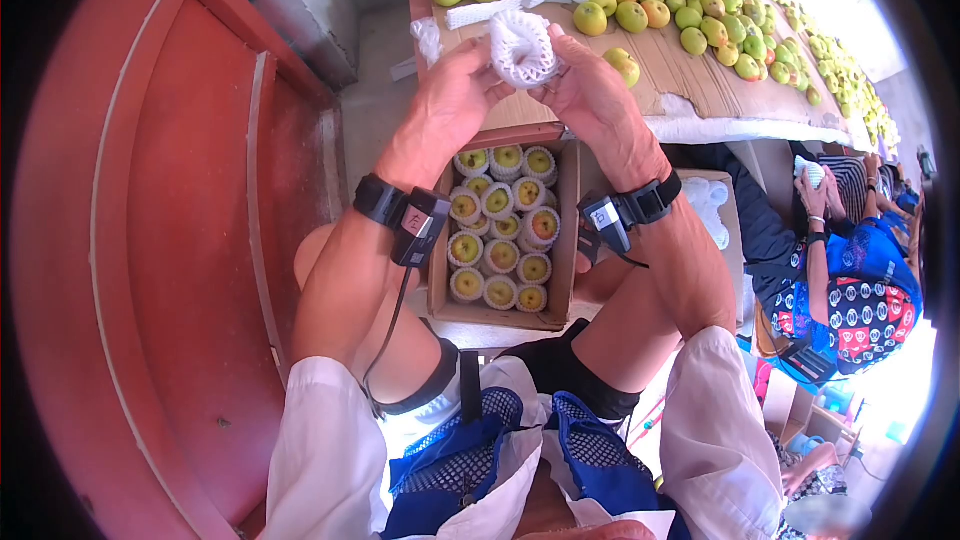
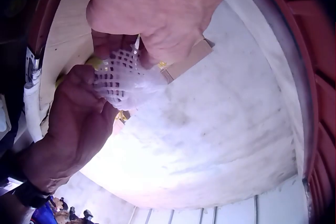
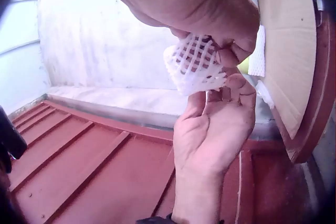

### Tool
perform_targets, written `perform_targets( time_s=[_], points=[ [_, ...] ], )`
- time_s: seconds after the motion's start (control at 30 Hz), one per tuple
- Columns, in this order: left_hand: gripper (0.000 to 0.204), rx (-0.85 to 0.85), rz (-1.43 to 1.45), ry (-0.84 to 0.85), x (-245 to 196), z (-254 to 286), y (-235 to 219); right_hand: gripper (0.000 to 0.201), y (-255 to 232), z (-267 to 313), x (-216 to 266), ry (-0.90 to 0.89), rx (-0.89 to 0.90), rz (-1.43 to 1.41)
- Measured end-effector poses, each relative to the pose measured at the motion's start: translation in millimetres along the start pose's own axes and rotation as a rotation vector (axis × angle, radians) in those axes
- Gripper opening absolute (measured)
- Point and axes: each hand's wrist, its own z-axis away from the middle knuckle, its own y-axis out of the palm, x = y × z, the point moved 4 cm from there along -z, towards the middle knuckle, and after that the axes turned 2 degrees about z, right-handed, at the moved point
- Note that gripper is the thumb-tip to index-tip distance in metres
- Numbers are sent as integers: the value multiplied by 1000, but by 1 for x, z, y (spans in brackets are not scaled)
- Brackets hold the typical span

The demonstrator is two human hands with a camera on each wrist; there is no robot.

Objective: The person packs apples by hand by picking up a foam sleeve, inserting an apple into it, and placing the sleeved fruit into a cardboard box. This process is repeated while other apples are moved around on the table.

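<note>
Sleeved apples (image 1: pixel 501 256) sit packed in the carton (image 1: pixel 569 230), many bare apples (image 1: pixel 632 16) seem left to wrap on the table (image 1: pixel 680 75), and left hand (image 1: pixel 452 105) and right hand (image 1: pixel 602 110) pinch a foam net (image 1: pixel 520 25) by the table's near left corner.

No lettering, brand or number reads for certain.

- Left wrist device (image 1: pixel 420 228), down the arm from the left fingers (image 1: pixel 476 58): small pinkish label (image 1: pixel 414 221), dark character on it, too small to make out.
- Right wrist device (image 1: pixel 608 223), down the arm from the right fingers (image 1: pixel 573 52): pale label (image 1: pixel 603 214), dark mark, also unreadable.
- Patterned cloth (image 1: pixel 866 324), well to the right of both sets of fingers: repeated round pale emblems on red and dark ground; any wording illegible.
- Both wrist views: no legible text.
</note>
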Motion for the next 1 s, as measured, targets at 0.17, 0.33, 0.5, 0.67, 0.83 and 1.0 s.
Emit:
perform_targets(
  time_s=[0.17, 0.33, 0.5, 0.67, 0.83, 1.0],
  points=[
    [32, -9, -68, 10, 0, -1, -4, 26, -15, -1, 1, -105, -112, 235],
    [31, -26, -285, 47, 0, 2, -3, 28, -11, 0, 0, -125, -136, 257],
    [33, -225, -654, 293, -14, 10, 0, 37, -24, -5, 5, -213, -232, 401],
    [38, -173, -835, 394, -17, 15, 14, 39, -19, -1, 10, -241, -284, 451],
    [37, -179, -834, 353, -15, 15, 11, 38, -7, 2, 7, -251, -212, 486],
    [27, -255, -911, 369, -18, 12, 1, 32, 5, 5, 8, -285, -103, 465]
  ],
)
